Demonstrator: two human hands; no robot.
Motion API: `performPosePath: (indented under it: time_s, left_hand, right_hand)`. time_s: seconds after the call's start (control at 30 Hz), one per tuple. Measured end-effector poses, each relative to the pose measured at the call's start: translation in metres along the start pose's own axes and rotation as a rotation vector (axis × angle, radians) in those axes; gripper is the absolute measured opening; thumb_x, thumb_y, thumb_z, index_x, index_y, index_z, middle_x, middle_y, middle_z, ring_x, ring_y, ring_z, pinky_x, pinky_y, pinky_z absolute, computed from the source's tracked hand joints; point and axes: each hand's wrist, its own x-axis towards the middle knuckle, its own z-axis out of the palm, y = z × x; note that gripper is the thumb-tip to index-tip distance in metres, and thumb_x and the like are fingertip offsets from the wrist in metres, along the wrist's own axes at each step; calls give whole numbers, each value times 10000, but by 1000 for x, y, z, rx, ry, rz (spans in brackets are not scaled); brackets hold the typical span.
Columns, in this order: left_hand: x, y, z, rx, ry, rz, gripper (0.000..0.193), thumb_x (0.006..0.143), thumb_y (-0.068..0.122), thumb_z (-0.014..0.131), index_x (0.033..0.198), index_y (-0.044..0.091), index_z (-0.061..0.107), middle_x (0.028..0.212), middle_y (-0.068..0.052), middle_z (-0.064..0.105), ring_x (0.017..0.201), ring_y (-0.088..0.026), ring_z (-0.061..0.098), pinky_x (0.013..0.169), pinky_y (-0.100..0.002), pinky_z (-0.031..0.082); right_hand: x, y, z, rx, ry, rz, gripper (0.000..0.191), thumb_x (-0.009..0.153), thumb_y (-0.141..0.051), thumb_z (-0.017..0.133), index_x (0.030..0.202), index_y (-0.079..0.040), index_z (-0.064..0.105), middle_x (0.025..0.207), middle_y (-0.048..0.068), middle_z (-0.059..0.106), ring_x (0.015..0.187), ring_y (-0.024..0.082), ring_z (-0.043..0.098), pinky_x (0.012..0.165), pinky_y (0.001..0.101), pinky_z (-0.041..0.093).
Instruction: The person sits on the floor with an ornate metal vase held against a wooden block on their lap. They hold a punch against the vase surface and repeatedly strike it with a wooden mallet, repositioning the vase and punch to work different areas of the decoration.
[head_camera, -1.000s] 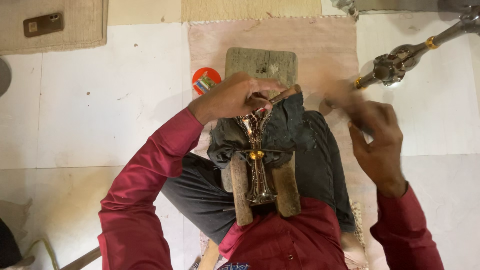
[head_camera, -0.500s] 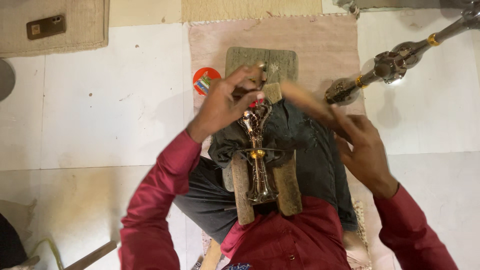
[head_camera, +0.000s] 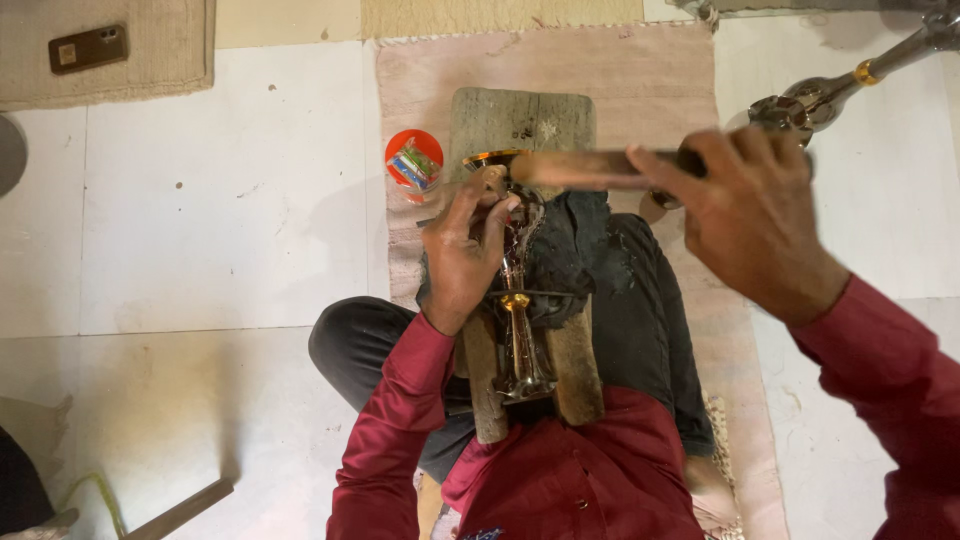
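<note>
Head view: we look down at our lap.
Left hand (head_camera: 462, 262): our fingers pinch the top of the metal stem (head_camera: 518, 320).
Metal stem: lies along our lap between two wooden blocks (head_camera: 575, 365).
Right hand (head_camera: 752, 222): our fingers wrap a wooden handle (head_camera: 585, 168), raised above the stem.
Floor: orange lid (head_camera: 413, 163) beside the wooden board (head_camera: 520, 120).
</note>
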Motion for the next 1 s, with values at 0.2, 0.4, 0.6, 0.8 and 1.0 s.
performPosePath:
  time_s: [0.2,0.4,0.6,0.8,1.0]
  left_hand:
    - [-5,3,5,-84,53,-32,391,970,-40,725,1334,25,598,979,-108,743,900,-132,771,744,-268,639]
    - [-10,5,8,-82,82,-86,351,966,-19,772,1284,15,629,937,-102,759,812,-110,727,697,-261,610]
    - [-7,-3,6,19,73,-86,389,949,-2,763,1311,16,625,922,-91,754,808,-99,746,674,-241,615]
    - [6,-7,-11,-238,-28,24,392,999,-24,734,1365,24,604,1035,-102,746,988,-121,756,869,-268,660]
    - [28,-7,-22,-216,-375,-61,449,951,-18,746,1383,12,625,1077,-101,781,962,-116,734,850,-271,642]
  right_hand:
    - [33,6,-57,599,93,13,592,978,-24,665,1547,-102,524,1137,174,610,917,246,556,764,372,505]
    - [46,-10,-90,685,201,-103,574,1029,-24,630,1560,-185,484,1190,159,574,1003,242,501,878,393,432]
    - [19,-15,-69,-135,232,-60,579,906,-15,651,1444,-229,643,1057,74,652,915,229,568,841,412,461]
    - [-11,-9,-1,119,0,47,509,1019,-53,623,1501,-217,619,1226,130,665,1027,259,581,840,398,462]
    - [-32,-25,36,304,-67,161,614,928,-31,637,1504,-242,606,1116,100,669,959,249,591,771,401,451]
